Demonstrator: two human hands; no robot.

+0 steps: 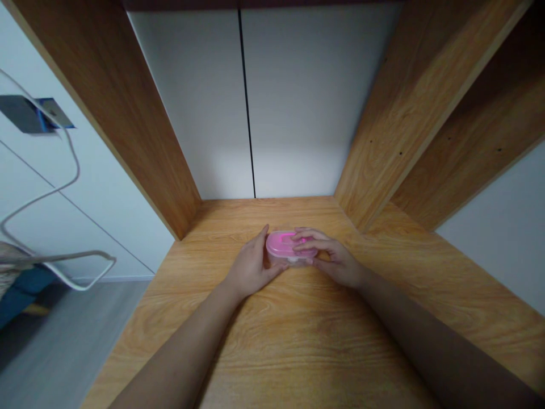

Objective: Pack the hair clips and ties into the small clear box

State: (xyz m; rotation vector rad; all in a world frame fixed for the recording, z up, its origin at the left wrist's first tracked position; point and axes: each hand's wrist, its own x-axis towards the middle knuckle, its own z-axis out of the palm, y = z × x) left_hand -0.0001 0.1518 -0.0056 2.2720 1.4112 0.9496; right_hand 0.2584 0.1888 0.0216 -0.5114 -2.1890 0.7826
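A small oval plastic box with a pink lid and a clear lower part rests on the wooden desktop. Its lid is on, and a pale clasp shows on the near side. My left hand wraps round the box's left end, the thumb along the near side. From the right, my right hand has its fingers over the lid and its thumb at the near right edge. What lies inside the box I cannot make out.
Wooden upright panels stand right and left of a white back wall. A white cable hangs at the left from a wall socket. The desktop ends at the left above a grey floor.
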